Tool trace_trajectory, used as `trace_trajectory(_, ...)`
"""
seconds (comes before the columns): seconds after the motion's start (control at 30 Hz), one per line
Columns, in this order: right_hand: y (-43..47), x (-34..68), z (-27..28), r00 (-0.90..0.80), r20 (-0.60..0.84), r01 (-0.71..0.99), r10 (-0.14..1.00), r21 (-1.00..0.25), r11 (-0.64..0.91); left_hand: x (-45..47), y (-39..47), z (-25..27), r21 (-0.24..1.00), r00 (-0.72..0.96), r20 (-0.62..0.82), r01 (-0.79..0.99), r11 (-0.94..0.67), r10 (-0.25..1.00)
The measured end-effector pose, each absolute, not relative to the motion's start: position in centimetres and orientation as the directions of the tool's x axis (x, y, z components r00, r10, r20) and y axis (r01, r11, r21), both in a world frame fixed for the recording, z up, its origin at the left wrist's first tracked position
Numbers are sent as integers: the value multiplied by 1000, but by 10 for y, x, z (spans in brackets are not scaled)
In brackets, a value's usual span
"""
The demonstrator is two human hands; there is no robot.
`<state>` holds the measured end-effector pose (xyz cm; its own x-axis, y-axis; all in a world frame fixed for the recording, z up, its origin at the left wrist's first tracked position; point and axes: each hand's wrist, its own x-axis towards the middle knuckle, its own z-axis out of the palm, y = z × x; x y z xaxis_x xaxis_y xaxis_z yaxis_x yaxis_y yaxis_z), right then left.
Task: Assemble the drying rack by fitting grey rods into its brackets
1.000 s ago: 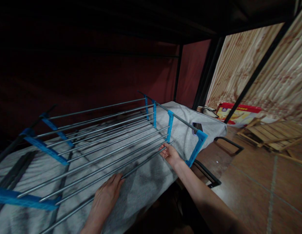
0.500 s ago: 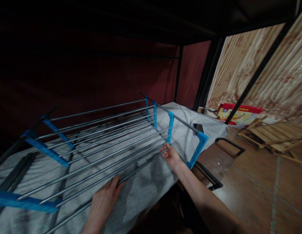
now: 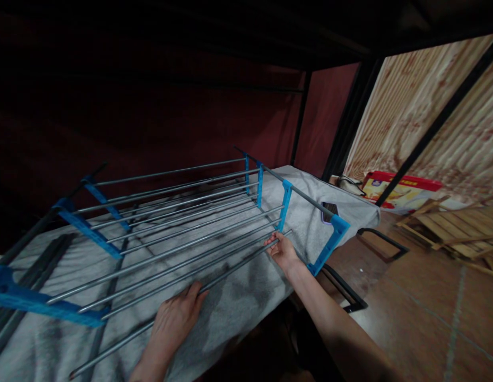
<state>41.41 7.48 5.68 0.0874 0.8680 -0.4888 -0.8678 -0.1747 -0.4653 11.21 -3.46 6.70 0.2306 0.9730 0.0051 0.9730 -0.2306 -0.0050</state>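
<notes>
A loose metal rod (image 3: 238, 267) runs along the front side of a rack, with its near-left end showing beyond my left wrist. My left hand (image 3: 178, 313) is wrapped round the rod near its middle. Toward the rod's right end, my right hand (image 3: 281, 249) pinches it close to a blue plastic bracket (image 3: 285, 207). The rack (image 3: 178, 245) has several thin metal rods running between blue brackets on both sides. The front right bracket (image 3: 329, 245) holds no rod that I can see. The front left bracket (image 3: 51, 307) has several rod ends in it.
The rack lies on a grey blanket (image 3: 238, 323) on a bunk bed. A phone (image 3: 329, 212) rests on the blanket at the right. Black metal loops (image 3: 383, 245) stick out past the edge. Folded wooden slats (image 3: 457, 228) and a red-and-yellow box (image 3: 403, 188) stand on the floor.
The view has shifted, so the rack and bed appear slightly further right. Both hands keep their hold on the rod, whose left end has come into view.
</notes>
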Motion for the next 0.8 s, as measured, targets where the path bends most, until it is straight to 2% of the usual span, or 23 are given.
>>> trace_trajectory(0.23,67,404,58,-31,-494,-851,869,-442,-282,112,-36,66,53,254,9,966,-254,967)
trace_trajectory(0.8,73,430,65,-13,-480,-873,877,-423,-244,72,-41,74,52,69,-34,996,-67,997)
